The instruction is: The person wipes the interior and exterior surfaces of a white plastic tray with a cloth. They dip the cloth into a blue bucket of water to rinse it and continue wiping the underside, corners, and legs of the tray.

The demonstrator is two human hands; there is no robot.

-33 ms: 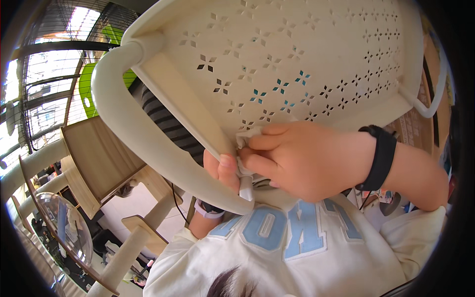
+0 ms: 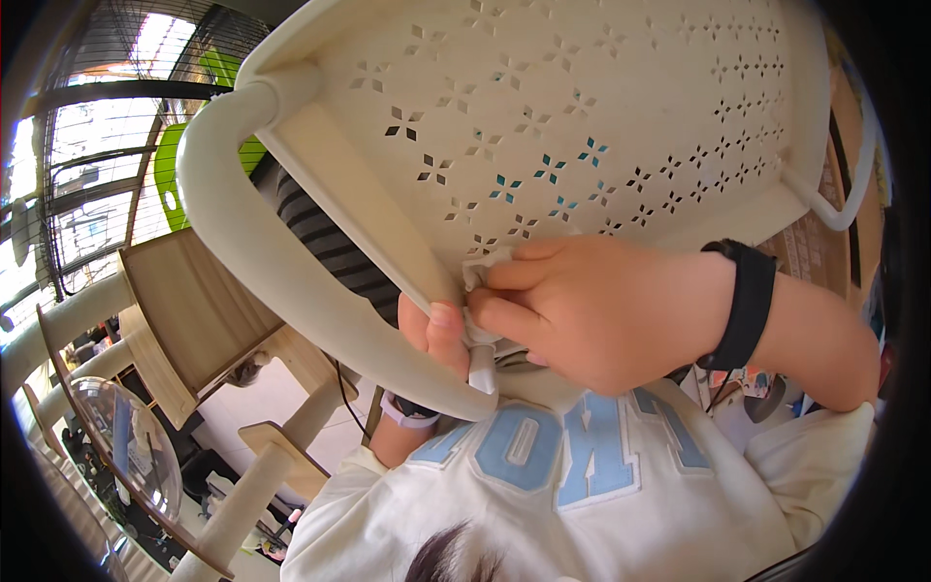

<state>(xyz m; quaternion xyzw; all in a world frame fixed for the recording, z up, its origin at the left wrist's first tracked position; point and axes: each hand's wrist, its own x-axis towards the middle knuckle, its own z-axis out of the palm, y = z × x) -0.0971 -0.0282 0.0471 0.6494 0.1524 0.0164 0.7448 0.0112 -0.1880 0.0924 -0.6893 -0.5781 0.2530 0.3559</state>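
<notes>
A cream plastic cart shelf (image 2: 543,126) with flower-shaped cut-outs is tilted up in front of me. A thick cream tubular handle (image 2: 228,209) curves along its left end. My left hand (image 2: 438,335) is closed around the shelf's near left corner, its fingertips over the rim and the rest hidden behind the handle. My right hand (image 2: 592,315), with a black band on its wrist, pinches a crumpled white cloth or tissue (image 2: 477,272) against the inside of that same corner. Most of the cloth is hidden by my fingers.
At the left stand a wooden cat tree (image 2: 199,310) with pale posts and a clear bowl (image 2: 131,436). Behind it is a black wire cage (image 2: 97,136) with green panels. A striped dark fabric (image 2: 335,242) shows under the handle. Cardboard (image 2: 813,247) lies at the right.
My right hand has shifted very slightly upward at the corner. My left hand and the shelf look the same.
</notes>
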